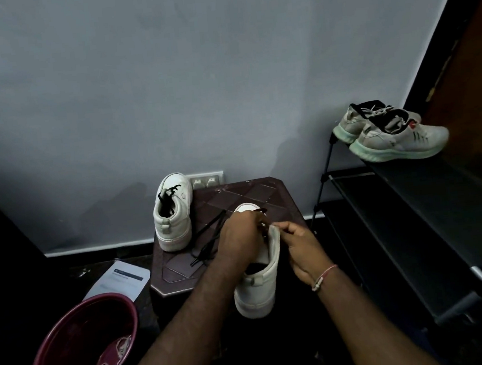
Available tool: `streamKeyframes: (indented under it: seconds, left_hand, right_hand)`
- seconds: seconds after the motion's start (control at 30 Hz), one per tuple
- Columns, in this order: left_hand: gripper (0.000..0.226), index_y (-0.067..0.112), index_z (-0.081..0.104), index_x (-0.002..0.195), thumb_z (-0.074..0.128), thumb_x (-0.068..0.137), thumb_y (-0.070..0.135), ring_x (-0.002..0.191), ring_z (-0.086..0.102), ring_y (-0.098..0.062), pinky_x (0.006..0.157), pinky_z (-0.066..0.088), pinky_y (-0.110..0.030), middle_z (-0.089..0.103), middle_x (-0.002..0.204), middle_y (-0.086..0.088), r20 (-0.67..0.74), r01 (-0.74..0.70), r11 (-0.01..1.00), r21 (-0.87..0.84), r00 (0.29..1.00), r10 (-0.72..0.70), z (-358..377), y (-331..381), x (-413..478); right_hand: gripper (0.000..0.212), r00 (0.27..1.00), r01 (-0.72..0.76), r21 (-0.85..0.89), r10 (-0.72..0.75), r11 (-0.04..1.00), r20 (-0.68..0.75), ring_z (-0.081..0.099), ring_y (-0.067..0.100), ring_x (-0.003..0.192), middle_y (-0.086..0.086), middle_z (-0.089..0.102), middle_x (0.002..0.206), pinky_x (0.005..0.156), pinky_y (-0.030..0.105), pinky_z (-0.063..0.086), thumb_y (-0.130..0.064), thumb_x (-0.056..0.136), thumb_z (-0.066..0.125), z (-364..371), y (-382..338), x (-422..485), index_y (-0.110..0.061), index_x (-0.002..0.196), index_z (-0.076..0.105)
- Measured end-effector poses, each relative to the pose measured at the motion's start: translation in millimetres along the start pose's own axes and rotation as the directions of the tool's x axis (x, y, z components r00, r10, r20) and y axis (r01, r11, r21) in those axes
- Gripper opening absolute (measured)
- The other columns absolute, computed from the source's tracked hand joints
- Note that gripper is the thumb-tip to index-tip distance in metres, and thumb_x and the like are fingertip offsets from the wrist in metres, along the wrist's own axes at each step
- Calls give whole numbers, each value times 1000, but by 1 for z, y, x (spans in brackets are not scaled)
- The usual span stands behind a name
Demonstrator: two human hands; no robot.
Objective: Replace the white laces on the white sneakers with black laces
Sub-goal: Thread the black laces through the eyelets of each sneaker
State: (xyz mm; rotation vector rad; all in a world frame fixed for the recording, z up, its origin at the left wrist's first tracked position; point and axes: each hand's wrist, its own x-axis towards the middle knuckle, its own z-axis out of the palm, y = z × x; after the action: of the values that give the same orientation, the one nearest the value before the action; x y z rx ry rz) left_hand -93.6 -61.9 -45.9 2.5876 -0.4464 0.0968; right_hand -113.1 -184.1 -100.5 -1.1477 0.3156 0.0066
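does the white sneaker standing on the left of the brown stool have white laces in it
No, the white sneaker on the brown stool carries black laces.

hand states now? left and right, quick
Left hand: closed, fingers curled over the top of the sneaker, apparently on the black lace; fingertips hidden.
Right hand: closed, pinching the sneaker's upper edge.

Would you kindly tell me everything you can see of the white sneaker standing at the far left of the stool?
The white sneaker is a chunky, thick-soled shoe in what looks like smooth leather, with a greyish pull tab at the heel. It stands upright on its sole at the left edge of the dark brown stool, heel towards the camera, toe towards the wall. A black lace is threaded across its opening, ends loose. Nothing grips it.
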Motion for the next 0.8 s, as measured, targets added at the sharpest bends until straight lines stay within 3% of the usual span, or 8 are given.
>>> streamKeyframes:
  seconds: [0.2,0.3,0.4,0.5,0.57,0.67,0.73,0.8]
  left_hand:
    - [47,24,73,102,41,70,33,96,64,-32,81,53,-40,72,98,-8,30,21,1000,-22,999,-20,-1,3,-2]
    - [37,29,73,106,49,78,30,100,64,-31,85,52,-37,72,102,-8,22,51,998,-34,998,-50,4,-1,-2]
    - [31,32,71,110,55,85,23,102,64,-28,88,50,-35,72,105,-6,0,40,999,-25,999,-40,6,-5,-1]
    - [34,33,69,113,54,85,21,107,62,-25,91,48,-33,70,112,-2,-5,52,998,-40,999,-52,10,-6,2]
    - [35,33,69,113,55,84,19,109,61,-23,92,47,-32,70,113,1,-12,54,998,-37,998,-54,11,-6,3]
    - [37,32,69,113,55,82,18,108,61,-24,91,47,-32,70,112,-1,-6,55,998,-30,998,-55,12,-7,3]
    - [36,31,69,113,55,82,18,108,62,-24,91,47,-32,70,112,-1,-11,55,998,-43,998,-55,11,-6,2]
    - [34,30,70,111,54,83,17,107,62,-24,91,47,-32,71,111,0,-28,52,998,-45,998,-54,11,-6,1]
  right_hand:
    - [22,990,115,-267,-133,957,-50,62,16,70,6,67,79,67,27,49,-2,98,47,1,-17,10,-11,80,57]
    - [23,974,170,24,-164,985,-157,66,19,63,6,67,73,55,26,52,-6,102,35,-17,-50,17,-13,84,48]
    - [26,933,273,280,-182,920,-311,55,16,52,-1,54,53,52,28,51,-6,101,34,-48,-97,21,-15,80,46]
    - [20,891,342,11,-320,940,-320,45,6,42,1,47,59,45,20,46,-6,100,42,-55,-109,14,-15,85,52]
    - [11,927,290,-321,-348,901,-141,44,6,42,4,49,64,43,20,43,-6,97,50,-45,-90,7,-11,94,60]
    - [18,973,228,-675,-181,702,140,53,10,60,3,63,76,55,19,46,-9,94,59,-28,-53,0,-8,110,66]
    - [13,964,262,-779,-111,570,243,56,7,68,3,69,81,62,19,47,-12,94,60,-20,-38,-2,-9,99,71]
    - [20,961,276,-840,-141,467,238,51,7,61,2,65,68,58,24,42,-16,94,61,-15,-34,0,-12,77,71]
